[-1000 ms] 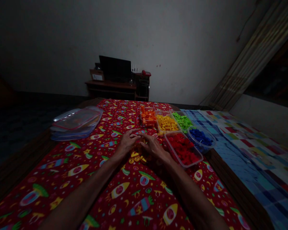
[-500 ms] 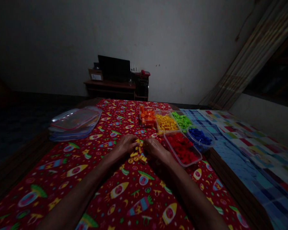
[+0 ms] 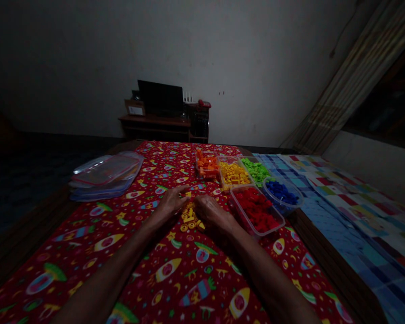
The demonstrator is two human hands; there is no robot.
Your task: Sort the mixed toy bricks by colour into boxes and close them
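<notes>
A small heap of yellow toy bricks (image 3: 189,217) lies on the red rocket-print cloth (image 3: 175,279). My left hand (image 3: 169,203) rests on the cloth at the heap's left side, fingers curled toward the bricks. My right hand (image 3: 210,210) lies on the heap's right side, fingers bent over the bricks. The light is dim, and I cannot make out whether either hand pinches a brick.
Clear tubs stand to the right: red bricks (image 3: 257,211), blue (image 3: 281,192), green (image 3: 256,170), yellow (image 3: 233,173), orange (image 3: 207,164). A stack of clear lids (image 3: 104,174) lies at the left. A patchwork cloth (image 3: 354,211) covers the right side; a desk (image 3: 164,121) stands by the wall.
Both hands drew slightly back toward me and closed in around the yellow bricks; the heap now shows between them. The view shifted a little.
</notes>
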